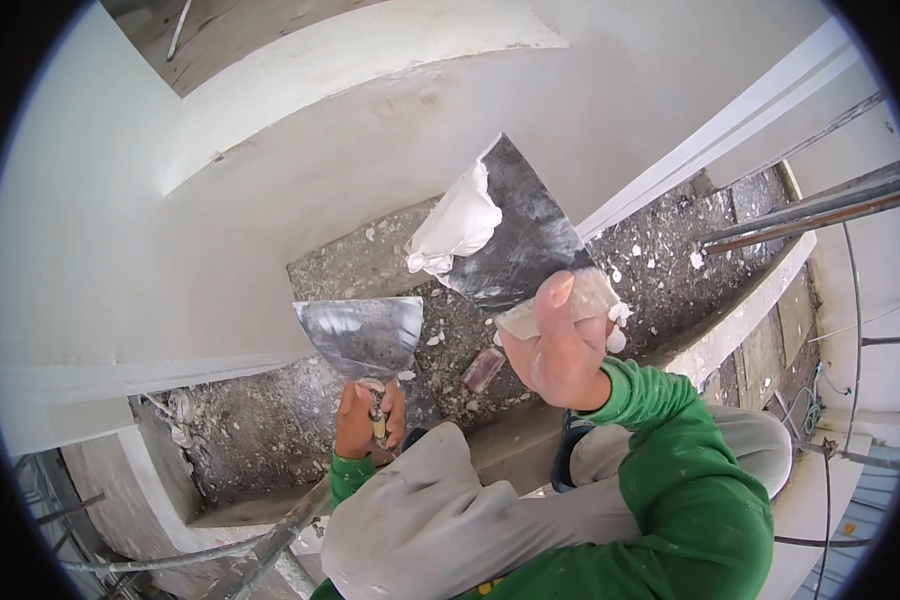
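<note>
Here the right hand (562,350) gripped a wide putty knife (515,240) carrying a soft lump of white plaster (457,225) near its left edge. The left hand (367,418) was closed on the handle of a smaller putty knife (362,335). Plaster likely heavy, wet, prone to slide; blades stiff, best held by handles. Both handles mostly hidden by fingers.

Handle of the smaller putty knife (362,335) mostly hidden inside the left hand (368,420).
</note>
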Demonstrator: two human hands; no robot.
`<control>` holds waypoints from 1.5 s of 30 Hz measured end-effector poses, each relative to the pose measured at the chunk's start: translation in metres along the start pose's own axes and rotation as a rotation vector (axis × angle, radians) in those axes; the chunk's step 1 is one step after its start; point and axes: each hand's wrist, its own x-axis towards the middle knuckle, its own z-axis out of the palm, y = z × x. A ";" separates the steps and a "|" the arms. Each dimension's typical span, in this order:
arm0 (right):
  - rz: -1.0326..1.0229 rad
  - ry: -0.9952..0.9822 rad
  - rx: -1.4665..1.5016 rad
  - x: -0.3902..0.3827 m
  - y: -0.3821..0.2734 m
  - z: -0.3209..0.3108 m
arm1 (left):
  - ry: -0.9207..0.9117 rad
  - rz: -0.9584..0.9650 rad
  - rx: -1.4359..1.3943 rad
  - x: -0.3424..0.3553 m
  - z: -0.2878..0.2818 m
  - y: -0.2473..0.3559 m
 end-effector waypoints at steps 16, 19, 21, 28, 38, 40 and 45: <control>0.454 0.303 -0.166 0.018 0.277 -0.185 | 0.231 -0.019 0.109 -0.047 0.016 0.028; 0.441 0.422 0.147 0.034 0.342 -0.201 | 0.308 -0.037 0.122 -0.058 0.026 0.015; 0.349 0.424 -0.155 0.037 0.369 -0.210 | 0.308 -0.040 0.157 -0.057 0.029 0.011; 0.194 0.521 -0.353 0.058 0.420 -0.197 | 0.436 -0.022 0.128 -0.081 0.028 0.008; 0.496 0.553 0.342 0.147 0.320 -0.157 | 0.401 0.014 0.115 -0.087 0.022 0.010; 0.582 0.593 0.488 0.174 0.243 -0.134 | 0.365 -0.023 0.135 -0.083 0.021 0.014; 0.484 0.406 0.235 0.226 0.118 -0.092 | 0.327 -0.040 0.114 -0.072 0.016 0.015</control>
